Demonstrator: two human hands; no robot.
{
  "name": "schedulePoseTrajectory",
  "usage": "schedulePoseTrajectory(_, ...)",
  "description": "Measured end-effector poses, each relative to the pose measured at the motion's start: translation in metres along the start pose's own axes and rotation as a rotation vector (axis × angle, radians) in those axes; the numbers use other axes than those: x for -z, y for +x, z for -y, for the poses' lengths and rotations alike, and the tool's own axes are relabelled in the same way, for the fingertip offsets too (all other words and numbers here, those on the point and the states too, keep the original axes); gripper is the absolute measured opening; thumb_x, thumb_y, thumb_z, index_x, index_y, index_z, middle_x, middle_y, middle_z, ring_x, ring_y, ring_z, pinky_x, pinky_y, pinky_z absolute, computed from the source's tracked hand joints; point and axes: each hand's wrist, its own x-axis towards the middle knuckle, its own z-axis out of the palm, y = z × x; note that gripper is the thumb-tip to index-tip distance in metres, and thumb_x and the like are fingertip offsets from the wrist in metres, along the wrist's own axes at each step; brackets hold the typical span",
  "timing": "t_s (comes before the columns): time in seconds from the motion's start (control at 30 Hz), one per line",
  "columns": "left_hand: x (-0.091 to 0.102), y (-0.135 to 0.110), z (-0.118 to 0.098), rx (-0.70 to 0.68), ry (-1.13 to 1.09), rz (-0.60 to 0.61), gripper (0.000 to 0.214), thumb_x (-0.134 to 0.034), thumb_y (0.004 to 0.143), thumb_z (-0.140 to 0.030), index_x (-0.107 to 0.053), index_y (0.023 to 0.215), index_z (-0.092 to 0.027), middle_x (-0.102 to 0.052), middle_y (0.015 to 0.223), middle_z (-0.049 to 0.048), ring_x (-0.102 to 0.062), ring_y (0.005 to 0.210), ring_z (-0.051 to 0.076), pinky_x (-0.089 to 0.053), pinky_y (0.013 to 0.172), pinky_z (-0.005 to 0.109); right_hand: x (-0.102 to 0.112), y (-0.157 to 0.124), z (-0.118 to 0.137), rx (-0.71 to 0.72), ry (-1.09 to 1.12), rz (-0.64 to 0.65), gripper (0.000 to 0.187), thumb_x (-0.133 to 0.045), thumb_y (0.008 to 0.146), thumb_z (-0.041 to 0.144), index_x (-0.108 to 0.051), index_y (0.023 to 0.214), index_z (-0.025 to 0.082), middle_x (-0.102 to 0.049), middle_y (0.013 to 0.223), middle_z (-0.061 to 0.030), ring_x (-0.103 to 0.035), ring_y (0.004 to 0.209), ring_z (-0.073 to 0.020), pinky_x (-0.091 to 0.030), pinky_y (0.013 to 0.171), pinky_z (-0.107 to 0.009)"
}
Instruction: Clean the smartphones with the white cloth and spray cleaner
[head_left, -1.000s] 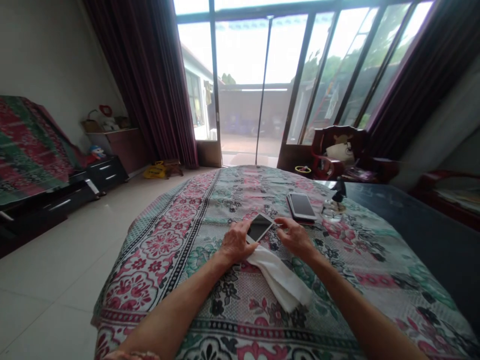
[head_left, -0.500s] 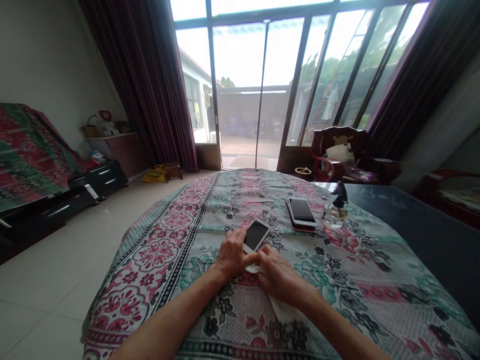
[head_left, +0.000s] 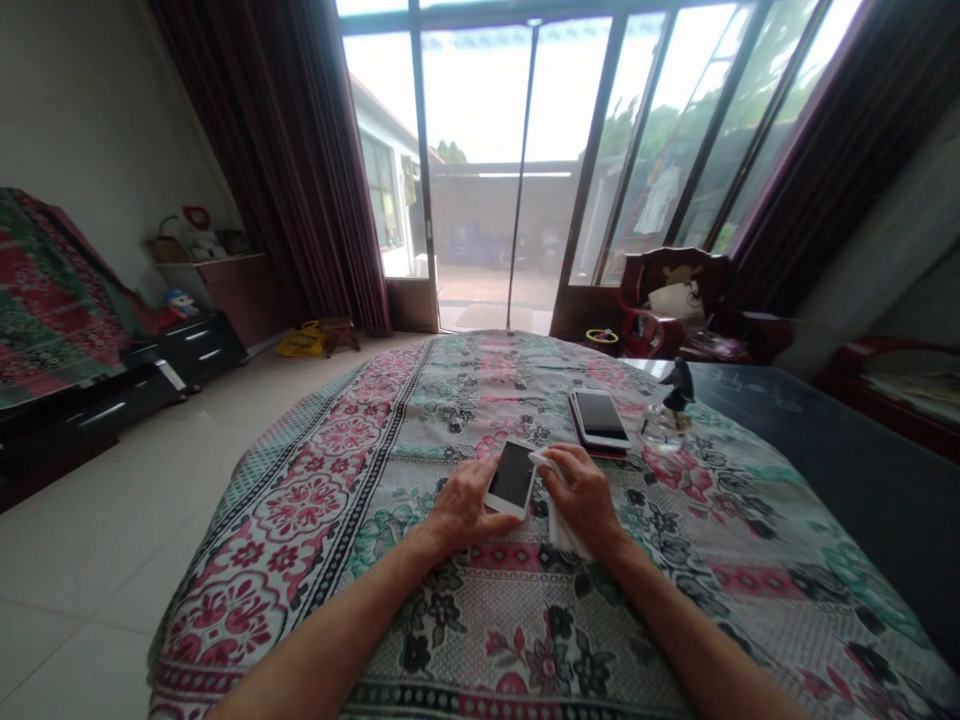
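A white smartphone (head_left: 513, 477) with a dark screen lies tilted on the patterned tablecloth (head_left: 525, 630). My left hand (head_left: 463, 507) grips its left side and lower edge, thumb along the bottom. In my right hand (head_left: 579, 492) is a white cloth (head_left: 561, 525), pinched between the fingers and hanging below the palm. The fingertips and a corner of the cloth touch the phone's upper right edge. Just beyond my right hand rests a white tablet (head_left: 601, 418), stacked on another flat device with a reddish edge.
A clear spray bottle (head_left: 667, 420) with a black trigger head stands right of the stacked devices. A dark tabletop (head_left: 810, 430) adjoins on the right. Behind are a wooden chair (head_left: 671, 300), glass doors and dark curtains (head_left: 300, 180). A yellow bag (head_left: 301, 340) lies on the floor.
My right hand has moved with the cloth from the phone's lower edge up to its right side. The phone now sits more upright in my left hand. The view has shifted slightly.
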Motion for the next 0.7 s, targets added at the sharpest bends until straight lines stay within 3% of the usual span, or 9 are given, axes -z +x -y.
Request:
schedulePoseTrajectory(0.1,0.003,0.002,0.008,0.041,0.071,0.035,0.085,-0.074,0.063,-0.051,-0.047,0.132,-0.010,-0.048,0.137,0.0200,-0.043,0.128,0.034,-0.034,0.107,0.047,-0.005,-0.003,0.003,0.047,0.004,0.034,0.020,-0.051,0.088,0.033,-0.065,0.095,0.021,-0.063,0.104,-0.0093,-0.060,0.099,-0.0216,-0.047,0.090,-0.035)
schedulePoseTrajectory(0.27,0.004,-0.001,0.010,0.002,0.145,0.055,0.066,-0.068,0.070,-0.055,-0.057,0.121,-0.015,-0.047,0.138,0.0169,-0.041,0.129,0.034,-0.033,0.107,0.048,-0.007,-0.007,0.011,0.116,-0.044,0.193,0.020,-0.049,0.089,0.028,-0.064,0.100,0.019,-0.059,0.108,-0.0096,-0.057,0.102,-0.0217,-0.047,0.092,-0.036)
schedulePoseTrajectory(0.47,0.001,-0.002,0.005,0.003,0.143,0.054,0.071,-0.067,0.071,-0.053,-0.052,0.127,-0.012,-0.046,0.140,0.0183,-0.039,0.131,0.033,-0.031,0.109,0.047,-0.005,-0.007,0.017,0.141,-0.074,0.239,0.028,-0.038,0.095,0.026,-0.065,0.099,0.020,-0.058,0.104,-0.0084,-0.054,0.101,-0.0201,-0.045,0.094,-0.036)
schedulePoseTrajectory(0.7,-0.002,-0.001,0.005,0.048,0.123,0.079,0.076,-0.066,0.070,-0.054,-0.048,0.131,-0.013,-0.044,0.143,0.0172,-0.035,0.134,0.033,-0.029,0.110,0.047,-0.013,-0.003,0.013,0.142,-0.119,0.264,0.022,-0.047,0.092,0.025,-0.068,0.091,0.021,-0.058,0.096,-0.0062,-0.055,0.092,-0.0189,-0.046,0.088,-0.034)
